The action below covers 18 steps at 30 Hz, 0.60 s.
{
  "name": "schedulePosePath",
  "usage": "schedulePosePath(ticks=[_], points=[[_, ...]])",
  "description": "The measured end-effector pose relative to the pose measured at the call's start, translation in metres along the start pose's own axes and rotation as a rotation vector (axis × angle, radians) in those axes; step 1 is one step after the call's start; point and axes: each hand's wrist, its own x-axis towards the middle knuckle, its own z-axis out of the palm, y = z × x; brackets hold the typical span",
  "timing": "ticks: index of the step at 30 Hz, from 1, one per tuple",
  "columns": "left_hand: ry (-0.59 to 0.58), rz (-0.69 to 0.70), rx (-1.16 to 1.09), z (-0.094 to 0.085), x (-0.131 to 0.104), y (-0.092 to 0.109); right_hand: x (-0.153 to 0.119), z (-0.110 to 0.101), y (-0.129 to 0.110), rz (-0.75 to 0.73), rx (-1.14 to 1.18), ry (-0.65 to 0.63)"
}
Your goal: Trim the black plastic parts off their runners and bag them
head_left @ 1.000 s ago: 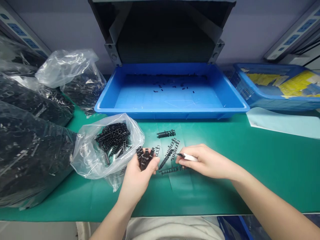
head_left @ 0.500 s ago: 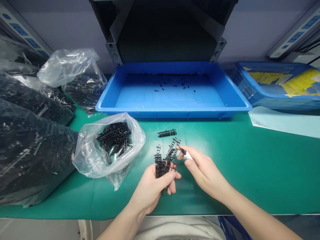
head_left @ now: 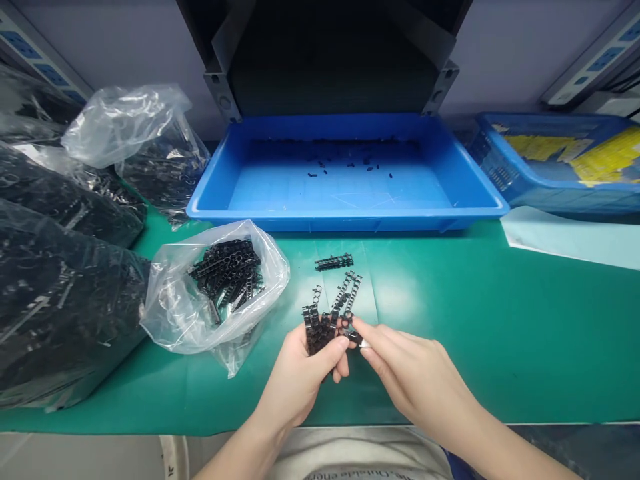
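My left hand (head_left: 305,370) is closed around a bunch of black plastic strips (head_left: 320,327) with rows of small rings, some sticking up past the fingers. Close against it, my right hand (head_left: 420,373) pinches a small black-and-white piece (head_left: 356,338); the fingers hide most of it, so its kind is unclear. Its dark end meets the strips by the left thumb. Beyond both hands, a few more black strips (head_left: 334,262) lie on the green table mat (head_left: 480,320). To the left, an opened clear plastic bag (head_left: 170,313) holds a heap of similar strips (head_left: 230,267).
A blue tray (head_left: 345,217) with small black bits stands at the back, under a dark panel. Full plastic bags (head_left: 65,320) of black parts crowd the left side. At the right are a blue basket (head_left: 550,190) with yellow pieces and a pale sheet (head_left: 570,240).
My right hand has moved down and left, bringing the black-and-white piece against the strips. My left hand keeps its hold, and the strips in it have shifted slightly.
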Motion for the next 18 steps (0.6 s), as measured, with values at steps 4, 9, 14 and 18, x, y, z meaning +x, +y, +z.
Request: schedulePosePath(ticks=[4, 9, 14, 18], points=[[0.021, -0.007, -0.009, 0.002, 0.0, -0.002, -0.001, 0.004, -0.003, 0.016, -0.022, 0.037], [0.046, 0.0, -0.008, 0.002, -0.001, -0.007, -0.003, 0.004, -0.003, 0.017, -0.009, 0.023], [0.069, 0.019, 0.032, 0.002, -0.001, -0.009, -0.004, 0.008, -0.005, 0.026, -0.039, 0.059], [0.115, 0.021, -0.003, 0.002, -0.001, -0.012, -0.002, 0.016, -0.003, -0.005, -0.05, 0.141]])
